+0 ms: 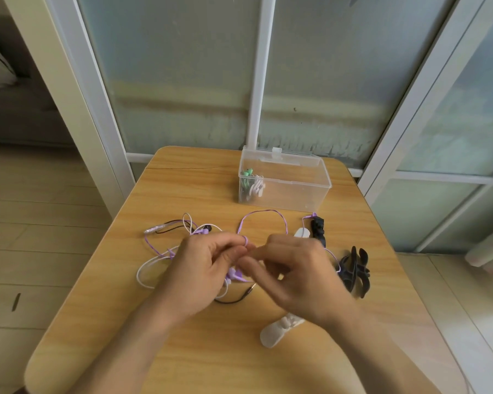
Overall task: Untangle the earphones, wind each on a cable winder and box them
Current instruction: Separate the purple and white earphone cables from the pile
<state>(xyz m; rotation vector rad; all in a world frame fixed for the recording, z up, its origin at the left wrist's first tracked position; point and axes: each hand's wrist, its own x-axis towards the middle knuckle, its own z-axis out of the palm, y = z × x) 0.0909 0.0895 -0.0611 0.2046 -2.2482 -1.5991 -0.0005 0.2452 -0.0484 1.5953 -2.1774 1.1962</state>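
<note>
A tangle of purple, white and black earphone cables [165, 251] lies on the wooden table [199, 351]. My left hand [199, 268] pinches the purple cable, which is looped round a fingertip. My right hand [299, 274] meets it with curled fingers at the same cable, blurred. A purple loop [264, 213] arches beyond both hands. Black cable winders lie at the right [355, 270] and further back [318, 227]. A white winder [279, 329] lies under my right wrist, and another white one [302, 232] peeks out behind my right hand. The clear open box [293, 191] holds wound green and white earphones [251, 184].
The table stands against a frosted glass partition with white frames [256, 95]. Its edges fall off to wooden floor at the left [40, 237] and tiled floor at the right. A black plug end [249, 290] lies between my hands.
</note>
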